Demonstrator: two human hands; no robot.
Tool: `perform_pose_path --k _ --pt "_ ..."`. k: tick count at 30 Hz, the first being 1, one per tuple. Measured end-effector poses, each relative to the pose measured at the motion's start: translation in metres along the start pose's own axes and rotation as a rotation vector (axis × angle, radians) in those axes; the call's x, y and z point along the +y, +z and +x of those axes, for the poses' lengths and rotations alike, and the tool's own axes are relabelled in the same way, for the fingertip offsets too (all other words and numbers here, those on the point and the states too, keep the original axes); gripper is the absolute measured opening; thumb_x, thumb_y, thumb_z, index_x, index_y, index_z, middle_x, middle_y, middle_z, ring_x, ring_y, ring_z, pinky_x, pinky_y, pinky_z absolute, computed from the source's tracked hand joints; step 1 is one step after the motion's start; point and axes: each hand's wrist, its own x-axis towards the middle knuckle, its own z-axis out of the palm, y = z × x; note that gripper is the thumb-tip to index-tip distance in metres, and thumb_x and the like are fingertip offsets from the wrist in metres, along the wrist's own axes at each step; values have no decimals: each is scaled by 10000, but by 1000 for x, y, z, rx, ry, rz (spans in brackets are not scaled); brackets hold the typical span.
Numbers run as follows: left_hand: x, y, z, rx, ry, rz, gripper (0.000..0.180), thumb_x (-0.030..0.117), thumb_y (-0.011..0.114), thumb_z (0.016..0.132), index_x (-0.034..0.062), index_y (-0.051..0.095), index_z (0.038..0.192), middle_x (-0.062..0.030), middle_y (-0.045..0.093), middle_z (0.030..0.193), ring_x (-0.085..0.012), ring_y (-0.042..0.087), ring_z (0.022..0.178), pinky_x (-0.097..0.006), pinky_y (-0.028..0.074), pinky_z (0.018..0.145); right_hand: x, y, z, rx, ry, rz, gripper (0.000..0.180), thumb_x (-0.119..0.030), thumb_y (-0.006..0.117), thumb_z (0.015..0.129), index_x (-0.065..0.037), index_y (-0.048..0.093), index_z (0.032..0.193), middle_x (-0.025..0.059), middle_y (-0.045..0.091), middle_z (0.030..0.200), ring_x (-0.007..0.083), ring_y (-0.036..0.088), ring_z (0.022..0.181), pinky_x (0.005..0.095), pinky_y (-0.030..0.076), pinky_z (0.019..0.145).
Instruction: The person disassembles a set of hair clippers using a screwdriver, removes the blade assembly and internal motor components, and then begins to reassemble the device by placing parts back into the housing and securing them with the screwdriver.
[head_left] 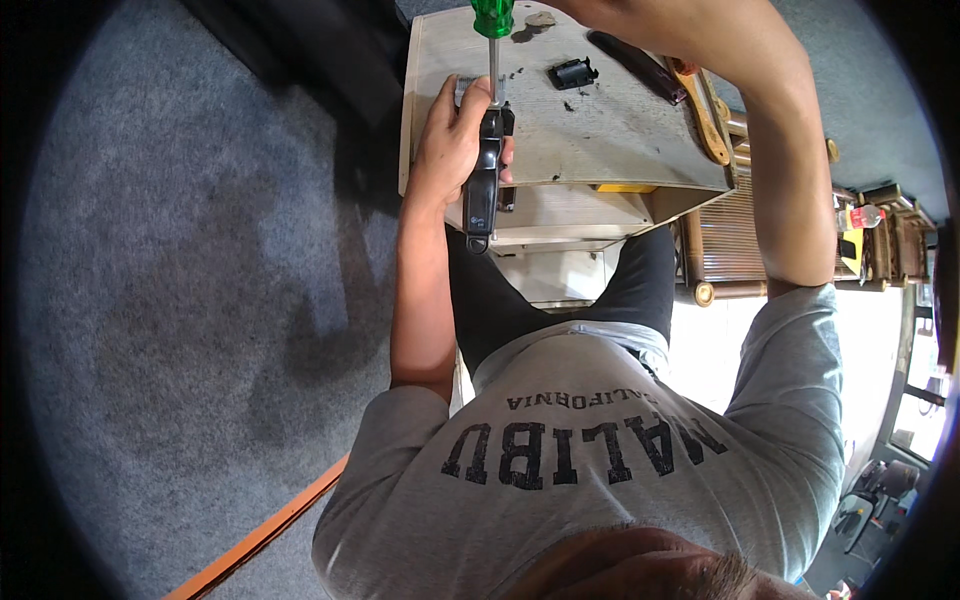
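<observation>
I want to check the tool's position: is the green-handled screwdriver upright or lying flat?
Upright: the screwdriver has its green handle on top and its shaft pointing down into the black device held in the left hand.

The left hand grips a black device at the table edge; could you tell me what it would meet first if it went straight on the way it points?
The left hand points up the picture across the table. First in line looks to be the screwdriver shaft, which already touches the black device; depth is unclear.

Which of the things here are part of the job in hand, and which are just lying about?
In use:
left hand
black clipper
green screwdriver
right hand

Lying about:
small black part
dark comb
yellow-handled tool
bottle
</observation>
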Motion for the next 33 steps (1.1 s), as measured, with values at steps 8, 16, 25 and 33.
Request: perform_pose_path --k 8,16,25,33 --pt "-1 4 2 0 20 3 354 385 521 1091 37 554 1031 -79 595 754 -162 602 527 -337 521 417 30 12 -2 150 -188 -216 279 -247 669 1007 -17 557 896 102 545 513 302 570 450 441 480 501" --pt "-2 3 4 -24 16 13 348 374 514 1088 34 557 1029 -82 589 737 -164 606 532 -337 525 423 -10 -12 5 -201 76 96 261 -255 621 1050 -25 543 955 115 571 594 306 600 523 432 471 521" --pt "-2 2 2 -10 20 14 349 380 509 1092 39 555 1035 -84 596 759 -167 601 534 -342 523 425 17 -5 -5 98 -284 -135 417 -367 661 1040 -24 546 834 133 535 471 319 597 435 419 476 470" --pt "-7 -5 7 -44 25 -48 398 424 607 1067 53 483 1142 -83 600 693 -165 613 495 -357 540 412 2 4 3 -106 49 -39 459 -406 573 1083 -25 583 827 119 542 491 303 591 434 437 488 488"
